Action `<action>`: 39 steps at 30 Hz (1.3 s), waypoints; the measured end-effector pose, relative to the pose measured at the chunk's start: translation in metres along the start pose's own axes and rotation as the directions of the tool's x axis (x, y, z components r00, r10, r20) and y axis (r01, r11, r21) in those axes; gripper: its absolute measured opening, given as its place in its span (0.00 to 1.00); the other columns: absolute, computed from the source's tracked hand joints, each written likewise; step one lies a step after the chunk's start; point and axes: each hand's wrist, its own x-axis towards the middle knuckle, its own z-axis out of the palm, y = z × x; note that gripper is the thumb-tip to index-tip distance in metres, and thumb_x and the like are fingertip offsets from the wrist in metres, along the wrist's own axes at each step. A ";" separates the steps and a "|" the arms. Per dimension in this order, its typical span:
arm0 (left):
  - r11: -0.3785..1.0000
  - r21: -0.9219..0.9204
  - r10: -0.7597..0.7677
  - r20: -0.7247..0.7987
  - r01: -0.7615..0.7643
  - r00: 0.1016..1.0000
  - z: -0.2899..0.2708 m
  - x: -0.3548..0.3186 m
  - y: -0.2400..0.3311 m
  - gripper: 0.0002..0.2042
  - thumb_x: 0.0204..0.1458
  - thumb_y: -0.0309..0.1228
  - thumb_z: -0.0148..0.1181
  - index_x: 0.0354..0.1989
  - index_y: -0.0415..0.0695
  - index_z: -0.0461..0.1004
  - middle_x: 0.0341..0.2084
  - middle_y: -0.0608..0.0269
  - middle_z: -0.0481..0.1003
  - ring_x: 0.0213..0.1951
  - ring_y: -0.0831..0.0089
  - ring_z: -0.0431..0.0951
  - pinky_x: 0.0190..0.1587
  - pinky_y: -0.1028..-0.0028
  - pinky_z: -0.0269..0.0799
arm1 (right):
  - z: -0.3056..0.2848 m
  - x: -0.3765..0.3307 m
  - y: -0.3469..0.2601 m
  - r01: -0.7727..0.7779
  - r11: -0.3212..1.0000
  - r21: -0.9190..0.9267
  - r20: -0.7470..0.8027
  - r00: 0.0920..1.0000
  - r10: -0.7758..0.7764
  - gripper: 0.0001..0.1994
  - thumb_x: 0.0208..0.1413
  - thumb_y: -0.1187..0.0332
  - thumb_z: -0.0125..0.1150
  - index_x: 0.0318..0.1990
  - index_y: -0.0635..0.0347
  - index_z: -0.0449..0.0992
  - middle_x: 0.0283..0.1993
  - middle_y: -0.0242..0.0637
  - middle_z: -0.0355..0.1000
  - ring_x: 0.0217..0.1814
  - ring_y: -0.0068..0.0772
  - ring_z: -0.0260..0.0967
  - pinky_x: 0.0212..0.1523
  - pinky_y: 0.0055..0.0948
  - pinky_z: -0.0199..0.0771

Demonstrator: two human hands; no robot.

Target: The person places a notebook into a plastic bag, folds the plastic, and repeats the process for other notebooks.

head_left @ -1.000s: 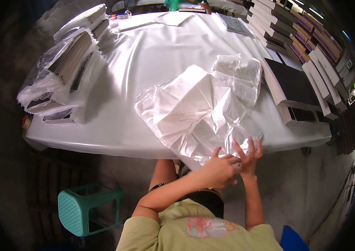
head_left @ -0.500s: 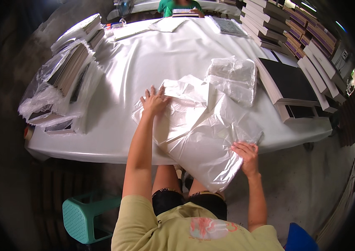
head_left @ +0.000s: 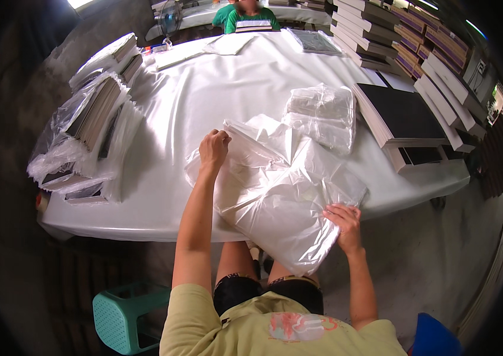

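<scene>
A large, crumpled clear plastic bag (head_left: pixel 275 196) lies across the table's near edge, its lower corner hanging over my lap. My left hand (head_left: pixel 213 148) is closed in a pinch at the bag's upper left edge. At the lower right side, my right hand (head_left: pixel 345 225) grips the bag's edge, fingers on top and the thumb hidden. Just beyond the bag rests a folded pack of clear plastic bags (head_left: pixel 321 115), partly touching it.
Plastic-wrapped stacks of books or boards (head_left: pixel 94 118) stand at the left. To the right are dark-covered stacks (head_left: pixel 402 113) and tall white-edged piles (head_left: pixel 364 29). A green stool (head_left: pixel 115 323) is at lower left. Across the table sits a person in green (head_left: pixel 254 18).
My left hand has gone from spread fingers on the plastic to a closed pinch at its edge. The right hand keeps its hold. The view has shifted slightly.
</scene>
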 end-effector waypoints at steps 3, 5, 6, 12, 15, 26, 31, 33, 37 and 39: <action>0.988 0.080 0.128 0.046 -0.131 0.991 -0.008 0.006 -0.001 0.07 0.48 0.30 0.52 0.34 0.42 0.68 0.25 0.55 0.73 0.30 0.54 0.73 0.32 0.63 0.68 | 0.000 0.003 -0.002 -0.001 1.000 0.010 -0.008 1.000 0.001 0.11 0.43 0.71 0.54 0.35 0.51 0.78 0.40 0.30 0.73 0.47 0.28 0.67 0.49 0.32 0.54; 0.979 -0.046 0.203 0.107 -0.199 0.973 -0.022 0.012 0.018 0.07 0.50 0.29 0.49 0.35 0.41 0.65 0.25 0.53 0.73 0.30 0.53 0.73 0.32 0.62 0.68 | 0.000 0.000 0.000 -0.010 1.000 0.012 -0.013 1.000 0.010 0.11 0.42 0.72 0.55 0.35 0.51 0.78 0.41 0.30 0.73 0.47 0.28 0.67 0.49 0.32 0.53; 0.967 -0.113 0.242 0.136 -0.228 0.961 -0.031 0.014 0.031 0.07 0.51 0.29 0.48 0.36 0.40 0.63 0.25 0.52 0.73 0.30 0.53 0.73 0.32 0.61 0.68 | 0.000 -0.001 0.002 -0.011 1.000 0.006 -0.015 1.000 0.012 0.11 0.42 0.72 0.55 0.35 0.51 0.78 0.41 0.29 0.73 0.48 0.28 0.67 0.49 0.32 0.53; 0.868 -0.124 0.486 0.404 -0.480 0.775 -0.088 -0.010 0.154 0.08 0.49 0.27 0.47 0.37 0.40 0.63 0.21 0.48 0.71 0.25 0.50 0.73 0.29 0.56 0.66 | 0.004 -0.003 0.003 -0.013 0.999 0.038 -0.040 0.999 0.015 0.11 0.41 0.71 0.56 0.35 0.51 0.77 0.42 0.29 0.73 0.48 0.28 0.66 0.50 0.34 0.53; 0.683 0.007 0.651 0.449 -0.730 0.612 -0.063 -0.068 0.204 0.18 0.40 0.24 0.51 0.43 0.39 0.65 0.33 0.47 0.72 0.20 0.61 0.76 0.17 0.64 0.69 | 0.010 -0.009 0.006 0.005 1.000 -0.003 -0.066 0.998 -0.005 0.11 0.41 0.69 0.57 0.36 0.53 0.76 0.44 0.32 0.71 0.49 0.30 0.65 0.50 0.36 0.53; 0.476 -0.775 0.847 0.276 -0.416 0.454 -0.078 -0.163 0.268 0.11 0.46 0.28 0.51 0.38 0.41 0.66 0.42 0.54 0.70 0.34 0.60 0.75 0.36 0.63 0.68 | 0.023 -0.056 0.010 -0.314 0.667 0.675 -0.355 0.655 0.667 0.22 0.44 0.65 0.59 0.50 0.53 0.66 0.52 0.43 0.57 0.61 0.44 0.47 0.58 0.45 0.49; 0.779 -0.585 0.509 0.378 -0.226 0.774 -0.060 -0.108 0.216 0.16 0.50 0.38 0.51 0.46 0.44 0.66 0.49 0.58 0.67 0.50 0.60 0.68 0.52 0.58 0.58 | 0.009 -0.032 0.004 0.185 0.933 -0.310 -0.078 0.973 -0.219 0.22 0.39 0.72 0.58 0.46 0.38 0.72 0.56 0.31 0.61 0.62 0.33 0.51 0.53 0.51 0.50; 0.963 -0.089 0.268 0.364 -0.253 0.892 -0.023 -0.113 0.162 0.25 0.53 0.49 0.44 0.56 0.48 0.60 0.59 0.60 0.56 0.61 0.62 0.52 0.60 0.55 0.44 | -0.002 -0.015 0.001 0.290 0.929 -0.231 0.116 0.956 -0.270 0.19 0.40 0.73 0.57 0.43 0.44 0.74 0.50 0.30 0.68 0.55 0.29 0.62 0.51 0.43 0.55; 0.991 -0.127 0.123 0.671 -0.050 0.731 -0.022 -0.128 0.091 0.33 0.50 0.61 0.34 0.62 0.60 0.49 0.64 0.66 0.42 0.66 0.65 0.36 0.62 0.53 0.27 | -0.017 -0.015 0.027 0.168 0.984 -0.065 0.009 0.986 -0.168 0.16 0.41 0.75 0.55 0.40 0.48 0.75 0.45 0.30 0.71 0.47 0.28 0.69 0.46 0.38 0.61; 0.995 -0.019 0.087 0.660 -0.099 0.746 -0.024 -0.133 0.077 0.33 0.47 0.64 0.34 0.62 0.67 0.49 0.64 0.68 0.42 0.66 0.62 0.36 0.62 0.51 0.27 | -0.016 -0.014 0.038 0.185 0.978 -0.100 0.016 0.983 -0.184 0.13 0.41 0.73 0.55 0.38 0.52 0.74 0.41 0.31 0.72 0.44 0.30 0.70 0.43 0.35 0.63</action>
